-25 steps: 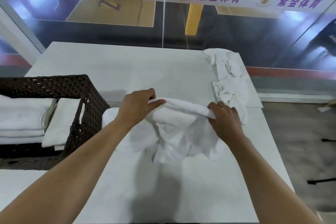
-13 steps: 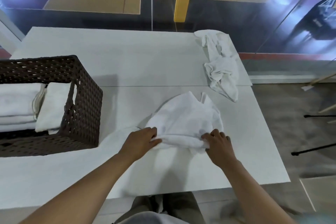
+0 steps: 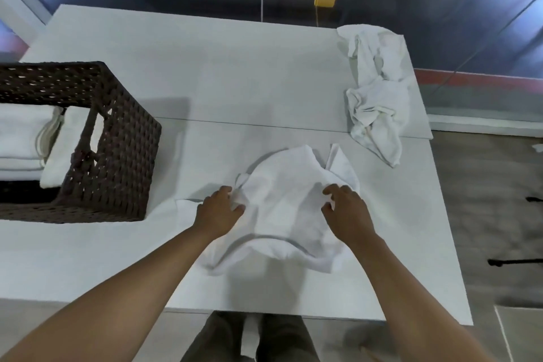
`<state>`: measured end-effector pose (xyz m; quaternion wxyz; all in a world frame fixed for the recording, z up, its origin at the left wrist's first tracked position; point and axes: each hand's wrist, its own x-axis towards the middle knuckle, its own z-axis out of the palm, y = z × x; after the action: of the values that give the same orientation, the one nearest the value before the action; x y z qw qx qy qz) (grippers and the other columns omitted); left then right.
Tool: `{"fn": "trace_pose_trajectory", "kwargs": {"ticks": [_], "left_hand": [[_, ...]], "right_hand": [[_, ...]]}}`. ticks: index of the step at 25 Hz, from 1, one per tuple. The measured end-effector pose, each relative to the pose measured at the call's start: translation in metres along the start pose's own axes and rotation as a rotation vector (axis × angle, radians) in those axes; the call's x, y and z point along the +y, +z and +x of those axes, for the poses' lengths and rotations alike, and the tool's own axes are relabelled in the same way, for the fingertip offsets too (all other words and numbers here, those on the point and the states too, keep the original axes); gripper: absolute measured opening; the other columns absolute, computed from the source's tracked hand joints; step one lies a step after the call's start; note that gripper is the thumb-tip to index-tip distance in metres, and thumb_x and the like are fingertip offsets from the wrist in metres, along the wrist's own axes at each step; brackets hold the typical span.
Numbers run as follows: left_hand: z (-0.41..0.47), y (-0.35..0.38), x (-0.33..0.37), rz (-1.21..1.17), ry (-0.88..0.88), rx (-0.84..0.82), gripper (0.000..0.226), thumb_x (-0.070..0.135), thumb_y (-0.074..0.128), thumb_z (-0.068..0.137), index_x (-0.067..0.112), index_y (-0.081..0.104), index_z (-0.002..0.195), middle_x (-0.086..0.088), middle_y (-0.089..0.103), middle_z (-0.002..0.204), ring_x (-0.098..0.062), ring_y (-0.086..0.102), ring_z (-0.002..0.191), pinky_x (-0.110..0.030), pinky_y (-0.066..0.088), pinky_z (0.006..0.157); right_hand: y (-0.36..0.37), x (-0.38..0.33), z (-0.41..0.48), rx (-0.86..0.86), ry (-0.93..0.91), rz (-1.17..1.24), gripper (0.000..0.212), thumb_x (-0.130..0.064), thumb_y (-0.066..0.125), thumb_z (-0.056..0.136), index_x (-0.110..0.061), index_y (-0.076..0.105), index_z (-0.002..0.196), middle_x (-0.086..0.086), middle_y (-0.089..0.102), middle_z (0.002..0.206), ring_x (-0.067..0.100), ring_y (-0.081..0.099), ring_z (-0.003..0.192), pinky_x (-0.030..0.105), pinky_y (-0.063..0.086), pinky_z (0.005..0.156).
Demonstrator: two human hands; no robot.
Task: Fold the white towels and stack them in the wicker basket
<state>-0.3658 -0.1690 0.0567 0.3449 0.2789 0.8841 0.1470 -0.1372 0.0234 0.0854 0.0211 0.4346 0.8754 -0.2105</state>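
Note:
A rumpled white towel (image 3: pixel 288 209) lies spread on the white table (image 3: pixel 235 82) in front of me. My left hand (image 3: pixel 220 211) pinches a fold at its left edge. My right hand (image 3: pixel 348 211) grips the cloth on its right side between thumb and fingers. The dark brown wicker basket (image 3: pixel 117 167) stands at the left of the table, apart from the towel. Folded white towels (image 3: pixel 20 138) are stacked inside it, and one more leans against its right wall.
A heap of crumpled white towels (image 3: pixel 377 97) lies at the table's far right edge. The table's near edge runs just above my legs (image 3: pixel 249 338). A glass wall stands behind the table, and dark stand legs (image 3: pixel 514 261) rest on the floor at right.
A second ago both hands held the towel up off the table. It now lies spread on the surface, and my hands have shifted to its left and right sides. The view has tilted downward.

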Motion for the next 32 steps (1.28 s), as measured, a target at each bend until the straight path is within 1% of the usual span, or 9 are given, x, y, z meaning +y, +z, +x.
{"fn": "trace_pose_trajectory", "kwargs": {"ticks": [4,7,11,15,19,23,27,29,32], "left_hand": [[0.005,0.004,0.001,-0.094,-0.077,-0.026,0.032,0.042,0.069,0.083,0.026,0.058,0.109,0.007,0.066,0.1,-0.021,0.064,0.097,-0.04,0.05,0.091],[-0.01,-0.008,0.013,-0.162,0.192,0.067,0.019,0.018,0.062,0.09,0.033,0.061,0.103,0.011,0.058,0.077,-0.006,0.054,0.07,-0.026,0.047,0.07],[-0.045,-0.017,0.034,0.041,0.588,-0.113,0.033,0.014,0.058,0.093,0.039,0.068,0.112,0.014,0.046,0.084,0.006,0.047,0.073,-0.012,0.038,0.069],[-0.061,0.0,0.027,0.086,0.588,-0.23,0.024,0.026,0.06,0.094,0.042,0.066,0.111,0.012,0.045,0.084,0.0,0.048,0.072,-0.02,0.04,0.071],[-0.051,0.009,0.016,0.116,0.594,-0.236,0.028,0.049,0.04,0.102,0.045,0.052,0.127,0.016,0.049,0.126,-0.009,0.059,0.102,-0.031,0.048,0.086],[-0.019,0.03,0.007,0.387,0.535,-0.358,0.051,0.032,0.028,0.108,0.022,0.022,0.158,0.004,0.015,0.165,-0.018,0.019,0.151,-0.041,0.036,0.112],[0.0,0.043,0.013,0.474,0.25,-0.215,0.059,0.048,0.025,0.105,0.031,0.01,0.16,-0.003,-0.004,0.168,-0.025,0.034,0.146,-0.044,0.045,0.1],[0.012,0.046,0.014,0.514,0.207,-0.148,0.064,0.048,0.028,0.104,0.03,0.004,0.16,-0.007,-0.009,0.167,-0.028,0.038,0.143,-0.044,0.046,0.099],[0.029,0.041,0.012,0.431,0.082,-0.122,0.07,0.049,0.034,0.102,0.029,0.001,0.16,-0.012,-0.01,0.167,-0.033,0.029,0.148,-0.047,0.041,0.106]], "right_hand": [[0.003,-0.016,0.038,0.003,-0.114,-0.045,0.036,-0.014,0.059,0.087,-0.014,0.061,0.123,0.011,0.062,0.106,0.036,0.059,0.094,0.043,0.047,0.083],[0.003,-0.035,0.054,0.08,-0.206,-0.091,0.058,-0.008,0.06,0.083,-0.019,0.051,0.139,0.009,0.058,0.116,0.033,0.056,0.1,0.042,0.042,0.086],[-0.005,-0.062,0.066,0.064,-0.552,-0.253,0.102,0.008,0.061,0.065,-0.033,0.036,0.155,0.012,0.045,0.148,0.032,0.048,0.127,0.047,0.037,0.105],[0.008,-0.059,0.058,-0.258,-0.702,-0.521,0.042,-0.016,0.074,0.08,-0.032,0.069,0.119,0.009,0.043,0.155,0.028,0.025,0.151,0.054,0.006,0.122],[0.006,-0.041,0.041,-0.064,-0.584,-0.472,0.02,-0.026,0.082,0.069,-0.023,0.069,0.083,0.0,0.067,0.09,0.027,0.064,0.103,0.043,0.029,0.104],[-0.006,-0.034,0.009,0.106,-0.483,-0.502,0.027,-0.024,0.087,0.058,-0.019,0.066,0.073,0.002,0.055,0.067,0.028,0.053,0.067,0.039,0.035,0.071],[0.0,-0.002,-0.052,0.054,-0.154,-0.538,0.031,-0.003,0.089,0.048,-0.013,0.068,0.069,0.007,0.059,0.068,0.032,0.06,0.062,0.036,0.047,0.055],[0.006,0.018,-0.093,-0.098,0.1,-0.543,0.037,-0.008,0.086,0.066,-0.013,0.071,0.099,0.008,0.066,0.093,0.031,0.067,0.084,0.035,0.056,0.058],[0.025,0.05,-0.148,-0.361,0.442,-0.504,0.043,-0.018,0.046,0.101,-0.023,0.044,0.143,-0.001,0.058,0.135,0.019,0.059,0.121,0.031,0.054,0.085]]}}
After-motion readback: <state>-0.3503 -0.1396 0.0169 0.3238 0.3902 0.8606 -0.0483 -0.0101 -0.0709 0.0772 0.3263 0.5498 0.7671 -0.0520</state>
